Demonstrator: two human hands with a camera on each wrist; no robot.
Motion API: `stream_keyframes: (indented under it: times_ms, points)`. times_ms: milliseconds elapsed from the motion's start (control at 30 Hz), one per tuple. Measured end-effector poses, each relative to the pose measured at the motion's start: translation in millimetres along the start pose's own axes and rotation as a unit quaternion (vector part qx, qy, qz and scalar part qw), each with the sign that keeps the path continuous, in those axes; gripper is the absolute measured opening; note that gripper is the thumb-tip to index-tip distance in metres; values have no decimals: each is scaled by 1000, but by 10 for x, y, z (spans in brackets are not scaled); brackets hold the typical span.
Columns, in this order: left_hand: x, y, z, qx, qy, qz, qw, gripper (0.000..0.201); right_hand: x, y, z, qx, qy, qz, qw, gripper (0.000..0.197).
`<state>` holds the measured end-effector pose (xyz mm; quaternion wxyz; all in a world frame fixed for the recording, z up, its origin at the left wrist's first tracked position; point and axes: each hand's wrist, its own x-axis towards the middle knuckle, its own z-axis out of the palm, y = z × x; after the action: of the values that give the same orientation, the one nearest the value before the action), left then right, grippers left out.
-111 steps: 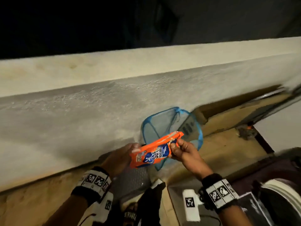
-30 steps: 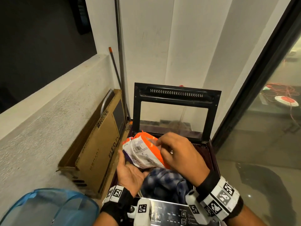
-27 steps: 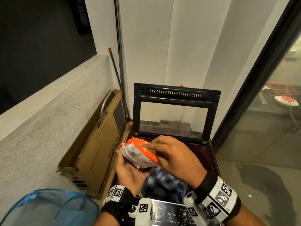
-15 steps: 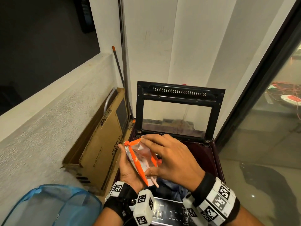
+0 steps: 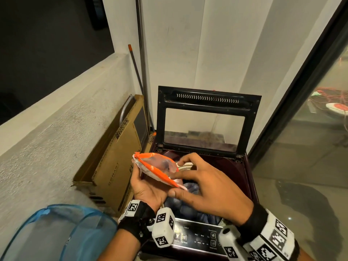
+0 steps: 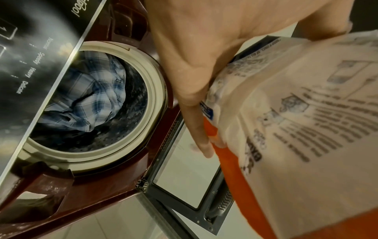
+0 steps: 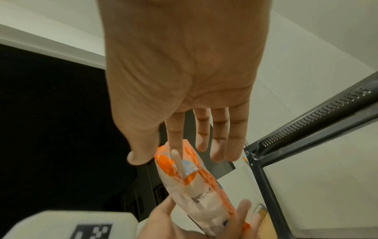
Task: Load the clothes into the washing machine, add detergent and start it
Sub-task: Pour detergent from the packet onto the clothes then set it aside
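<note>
Detergent step, by the look of it. Checked shirt (image 6: 88, 97) and other dark laundry down in the drum (image 6: 155, 90) of the top-loading washing machine (image 5: 243, 178), lid (image 5: 207, 102) propped upright at the back, so loading seems done.

Orange detergent pouch (image 5: 156, 169) up over the drum opening, mouth gaping, cradled in the left hand (image 5: 148, 191) with fingers curled round its underside. Right hand (image 5: 211, 189) mostly spread and relaxed, index fingertip at the pouch mouth, thumb just beside the lower corner, not really gripping anything. Pale stick poking out of the pouch in the right wrist view, maybe a scoop handle, hard to say.

Next move, probably: tip or scoop powder in over the clothes without dumping it on the rim, then drop the lid and hit the control panel (image 5: 199, 236) at the front edge, just under both wrists.

Room-wise: tight corner, no tabletop anywhere. Rough plastered ledge (image 5: 47, 129) along the left, flat cardboard box (image 5: 116, 166) wedged between it and the machine, a couple of thin rods (image 5: 140, 53) leaning in the corner. Blue mesh basket (image 5: 56, 232) down low on the left. Glass door (image 5: 310, 147) on the right, dark stain on the floor (image 5: 282, 204) beside it.
</note>
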<state>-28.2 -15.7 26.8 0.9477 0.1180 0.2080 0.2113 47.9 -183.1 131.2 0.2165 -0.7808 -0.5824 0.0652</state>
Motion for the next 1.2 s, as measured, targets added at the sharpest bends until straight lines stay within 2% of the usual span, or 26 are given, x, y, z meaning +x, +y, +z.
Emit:
stream_keyframes:
  times_ms: [67,167,267,400,467,600,667,767,933,1100,1200]
  points:
    - [26,9,-21,-11,-19,-1,1000,88,-81,28,53,-29,-25,7,999,60]
    - [81,0,-81,-30,-28,7,999,87,-138,85,172,-24,-21,5,999,47]
    - [99,-28,-54,-25,-30,25,999,96,-157,106,211,47,30,4,998,40]
    - [130,-53,-25,-27,-41,12,999,110,-172,133,240,156,96,36,982,30]
    - [120,-76,-12,-20,-32,19,999,107,-173,155,266,160,129,61,977,28]
    - [123,-98,-37,-16,-23,14,999,119,-170,196,363,169,178,102,964,37]
    - [131,-107,-36,-20,-16,21,999,113,-170,232,433,207,198,126,950,34]
    - [106,-112,-19,-40,-23,9,999,97,-182,278,500,286,201,182,919,34]
    - [143,-88,-54,0,9,-7,1000,82,-205,344,575,473,196,260,819,37]
    - [197,-115,-97,44,54,-9,998,70,-215,458,667,556,217,324,734,37]
    - [231,-138,-159,70,73,-1,995,59,-251,525,684,581,228,345,701,37]
